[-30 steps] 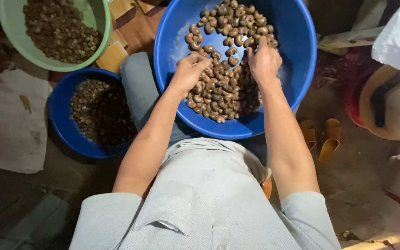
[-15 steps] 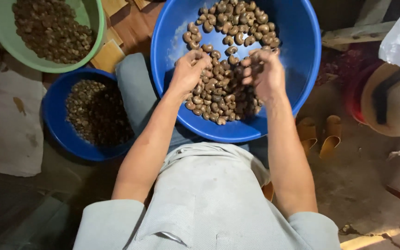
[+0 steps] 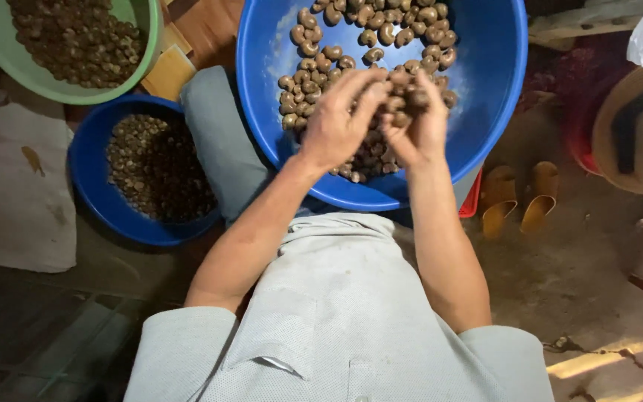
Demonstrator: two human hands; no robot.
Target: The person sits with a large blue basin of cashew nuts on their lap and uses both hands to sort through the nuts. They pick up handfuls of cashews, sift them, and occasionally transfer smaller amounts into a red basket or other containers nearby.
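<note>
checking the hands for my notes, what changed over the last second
Both hands rose off the nut pile and came together: the left hand and right hand now meet above the big blue basin, cupping a few nuts between them. The green bowl and small blue basin stayed where they were.

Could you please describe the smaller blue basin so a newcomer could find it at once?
Start at the large blue plastic basin of curved brown nuts under both hands. The small round dark-blue basin sits lower left, below the pale green bowl. Unlike its neighbours, it holds finer, darker pieces.
</note>
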